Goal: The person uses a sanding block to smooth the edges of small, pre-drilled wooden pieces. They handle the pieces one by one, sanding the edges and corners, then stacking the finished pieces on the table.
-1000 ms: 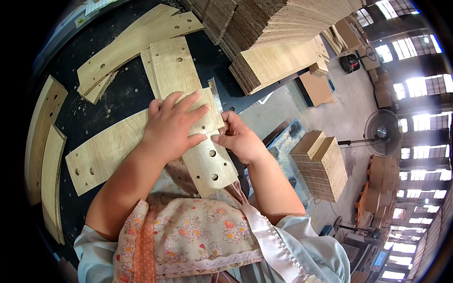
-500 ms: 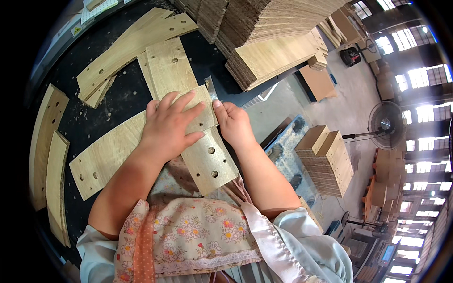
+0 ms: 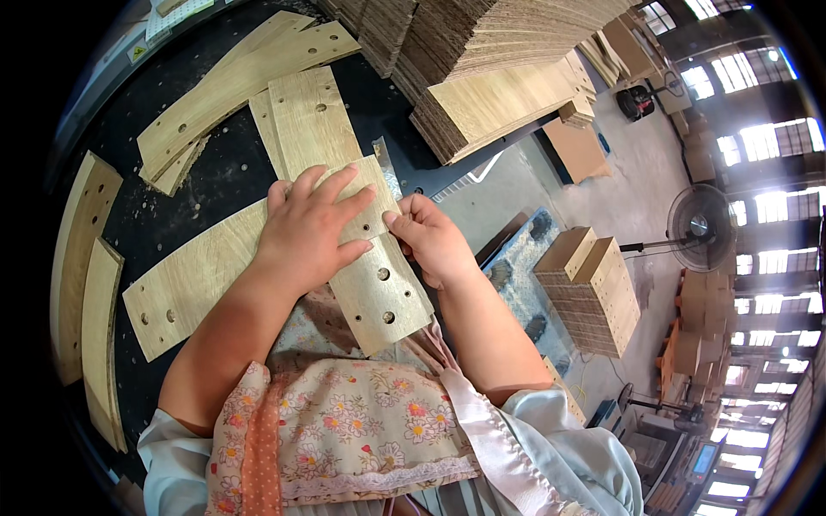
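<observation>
Slid back toward the flowered apron [image 3: 344, 421] since half a second ago: right hand [image 3: 434, 241], with thumb tip now lower along the edge of a short wooden panel [image 3: 372, 213] and fingers curled in under the thumb. Cannot tell what, if anything, is pinched between them. Unmoved on top of the same panel: left hand [image 3: 305, 224], palm down, fingers spread wide, thumb stretched out past the near edge. Beneath, overlapped by the short panel: a drilled panel [image 3: 370, 297], smooth and pale tan with fine grain, bored with larger and smaller round holes, near end reaching to the apron. Just beside the short panel, a shiny, see-through strip [image 3: 384, 163]. Past the fingertips, a straight-sided panel [image 3: 318, 129] with a single hole in view; left of the hands, a gently bowed panel [image 3: 198, 275] with two dark holes, partly hidden by the left forearm. Underneath, a black tabletop [image 3: 232, 181], speckled with pale dust. Farther off, a tall stack [image 3: 516, 34] with rough, brown, layered edges.
</observation>
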Available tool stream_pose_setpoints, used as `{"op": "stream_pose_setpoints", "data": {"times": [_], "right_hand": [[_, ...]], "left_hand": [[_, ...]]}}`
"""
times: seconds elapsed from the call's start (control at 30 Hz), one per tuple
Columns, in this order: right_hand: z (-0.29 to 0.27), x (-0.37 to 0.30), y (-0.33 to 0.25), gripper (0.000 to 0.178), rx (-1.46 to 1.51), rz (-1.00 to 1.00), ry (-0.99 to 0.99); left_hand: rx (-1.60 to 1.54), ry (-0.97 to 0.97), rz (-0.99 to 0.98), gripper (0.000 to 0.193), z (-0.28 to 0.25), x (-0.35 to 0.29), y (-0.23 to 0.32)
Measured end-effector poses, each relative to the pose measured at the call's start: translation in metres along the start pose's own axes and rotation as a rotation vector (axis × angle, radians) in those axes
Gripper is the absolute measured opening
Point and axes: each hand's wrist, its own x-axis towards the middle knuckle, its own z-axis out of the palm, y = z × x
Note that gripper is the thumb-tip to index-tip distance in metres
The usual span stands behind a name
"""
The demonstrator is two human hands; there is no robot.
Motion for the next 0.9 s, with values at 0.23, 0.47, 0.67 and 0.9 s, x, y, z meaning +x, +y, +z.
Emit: {"op": "stream_pose_setpoints", "data": {"times": [0.23, 0.47, 0.67, 0.9], "right_hand": [[0.002, 0.024, 0.013, 0.042, -0.463, -0.235, 0.277], [-0.008, 0.025, 0.013, 0.031, -0.308, -0.129, 0.069], [-0.015, -0.001, 0.016, 0.029, -0.363, -0.149, -0.062], [-0.008, 0.025, -0.002, 0.032, -0.309, -0.049, 0.060]], "left_hand": [[0.031, -0.003, 0.010, 0.062, 0.002, 0.000, 0.000], [0.020, -0.016, -0.035, 0.059, 0.000, 0.002, 0.003], [0.048, 0.010, -0.027, 0.058, 0.003, 0.001, 0.003], [0.025, -0.013, -0.038, 0.059, -0.002, 0.003, 0.005]]}}
